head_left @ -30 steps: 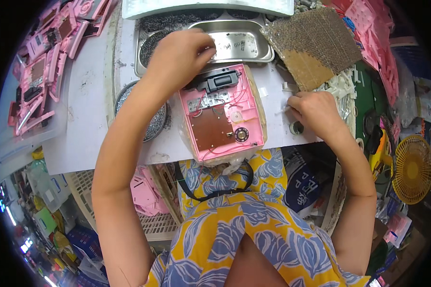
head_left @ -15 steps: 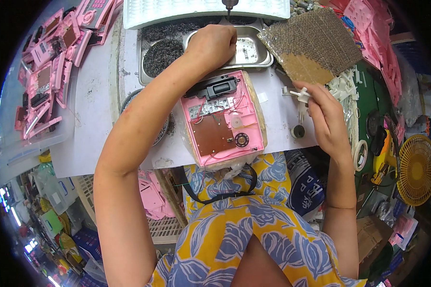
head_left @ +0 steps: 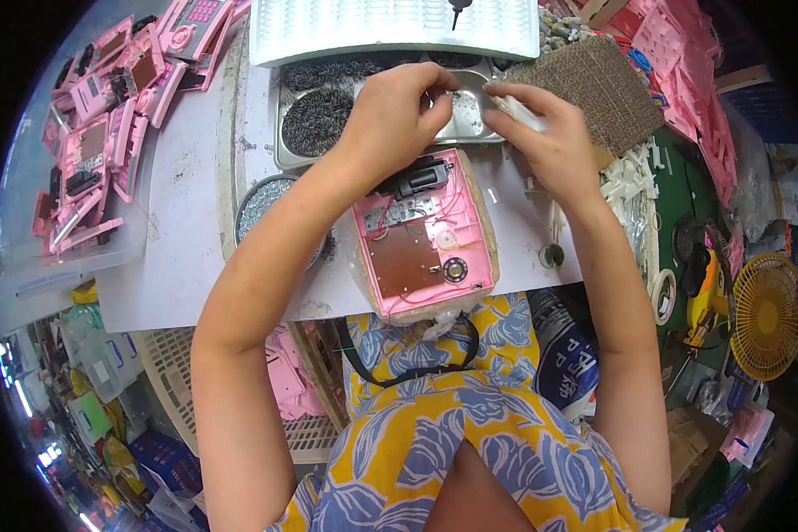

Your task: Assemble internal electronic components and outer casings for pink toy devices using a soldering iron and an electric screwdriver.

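Observation:
Over the metal tray (head_left: 470,135) my left hand (head_left: 395,115) has thumb and fingers drawn together. Whatever is between them is too small to make out. Close beside it, my right hand (head_left: 554,146) grips a white plastic part (head_left: 521,113), partly hidden by the fingers. Below both hands, a pink plastic housing (head_left: 474,235) lies open on a padded, plastic-wrapped support. Inside it are a brown board (head_left: 403,259), a black part (head_left: 421,177), a round speaker (head_left: 455,269) and thin red wires. Dark small screws or springs (head_left: 315,122) fill the tray's left compartment.
A white foam block (head_left: 390,31) stands behind the tray, with a dark driver tip (head_left: 458,11) hanging over it. At the right are a brown textured sheet (head_left: 607,89), white plastic parts (head_left: 629,182) and a yellow fan (head_left: 767,315). Pink housings (head_left: 93,146) pile up at left.
My right hand has moved up and left with the white plastic part, from the table's right side to the tray. My left hand has shifted slightly right and down, staying over the tray.

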Demonstrator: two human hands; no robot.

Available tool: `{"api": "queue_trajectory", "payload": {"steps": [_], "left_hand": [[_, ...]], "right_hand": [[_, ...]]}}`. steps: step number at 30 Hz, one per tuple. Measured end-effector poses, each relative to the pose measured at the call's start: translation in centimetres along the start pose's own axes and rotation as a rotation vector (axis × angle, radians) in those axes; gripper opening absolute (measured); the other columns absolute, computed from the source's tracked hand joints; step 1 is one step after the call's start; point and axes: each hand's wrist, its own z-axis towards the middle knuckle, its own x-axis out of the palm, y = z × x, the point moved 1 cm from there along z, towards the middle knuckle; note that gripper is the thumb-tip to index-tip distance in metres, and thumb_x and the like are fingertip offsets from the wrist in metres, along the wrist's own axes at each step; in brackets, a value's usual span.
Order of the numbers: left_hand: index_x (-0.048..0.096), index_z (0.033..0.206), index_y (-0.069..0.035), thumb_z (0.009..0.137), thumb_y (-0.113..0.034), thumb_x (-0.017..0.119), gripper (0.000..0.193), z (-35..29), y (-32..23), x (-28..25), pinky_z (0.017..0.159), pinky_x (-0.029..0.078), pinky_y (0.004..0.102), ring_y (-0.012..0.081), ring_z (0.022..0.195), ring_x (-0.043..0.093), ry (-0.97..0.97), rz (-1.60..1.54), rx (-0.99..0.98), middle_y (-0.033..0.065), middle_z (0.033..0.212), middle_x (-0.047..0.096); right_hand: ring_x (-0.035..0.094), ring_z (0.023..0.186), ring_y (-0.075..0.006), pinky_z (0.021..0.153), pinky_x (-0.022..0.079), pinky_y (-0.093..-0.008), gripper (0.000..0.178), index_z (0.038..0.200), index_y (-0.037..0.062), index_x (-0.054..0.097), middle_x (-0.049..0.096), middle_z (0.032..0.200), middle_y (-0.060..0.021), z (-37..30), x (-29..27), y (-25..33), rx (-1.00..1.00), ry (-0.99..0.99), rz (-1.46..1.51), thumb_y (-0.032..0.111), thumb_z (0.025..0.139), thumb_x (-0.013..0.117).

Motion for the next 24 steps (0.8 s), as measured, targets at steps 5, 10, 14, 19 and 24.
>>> {"api": "queue_trajectory", "payload": {"steps": [5, 10, 14, 19, 24], "left_hand": [[0.072, 0.102, 0.000, 0.092, -0.013, 0.064, 0.018, -1.8, -1.5, -1.5, 0.066, 0.052, 0.0337, 0.0238, 0.073, 0.066, -0.119, -0.135, -0.037, 0.0129, 0.083, 0.070], [0.069, 0.096, -0.002, 0.096, -0.019, 0.061, 0.018, -2.6, -0.9, -1.5, 0.066, 0.052, 0.0420, 0.0339, 0.073, 0.065, -0.186, 0.224, 0.076, 0.0152, 0.084, 0.068], [0.060, 0.069, -0.001, 0.103, -0.039, 0.054, 0.052, -1.8, 0.0, -1.3, 0.058, 0.045, 0.0374, 0.0248, 0.055, 0.053, 0.100, -0.029, -0.337, 0.0117, 0.055, 0.049], [0.057, 0.064, -0.011, 0.101, -0.051, 0.058, 0.054, -1.6, 0.2, -2.3, 0.038, 0.016, 0.0236, 0.0042, 0.041, 0.026, 0.407, -0.630, -0.901, -0.0069, 0.050, 0.038], [0.065, 0.081, -0.007, 0.100, -0.043, 0.064, 0.041, -2.7, -0.1, -2.6, 0.040, 0.020, 0.0195, 0.0008, 0.044, 0.030, 0.404, -0.944, -0.939, -0.0060, 0.057, 0.048]], "right_hand": [[0.055, 0.064, -0.0060, 0.055, 0.041, -0.0244, 0.032, 0.097, 0.0002, 0.074, 0.062, 0.071, 0.0044, 1.7, 2.2, 0.3, 0.439, 0.323, 0.345, 0.032, 0.092, 0.076], [0.059, 0.061, -0.0163, 0.057, 0.046, -0.0338, 0.028, 0.094, 0.0036, 0.071, 0.060, 0.065, -0.0052, 2.3, 3.2, 0.9, 0.036, 0.313, -0.104, 0.031, 0.088, 0.075], [0.068, 0.071, -0.0335, 0.064, 0.051, -0.0452, 0.022, 0.091, 0.0062, 0.065, 0.067, 0.077, -0.0164, 3.1, 3.2, 0.3, -0.328, 0.283, -0.630, 0.026, 0.084, 0.072], [0.068, 0.080, -0.0379, 0.068, 0.052, -0.0490, 0.020, 0.091, 0.0071, 0.062, 0.070, 0.084, -0.0153, 2.5, 2.8, 0.5, -0.329, 0.226, -0.757, 0.022, 0.083, 0.070], [0.067, 0.069, -0.0269, 0.061, 0.050, -0.0411, 0.027, 0.088, 0.0047, 0.063, 0.067, 0.074, -0.0069, 2.1, 2.1, -0.6, -0.256, 0.170, -0.472, 0.030, 0.087, 0.072]]}}
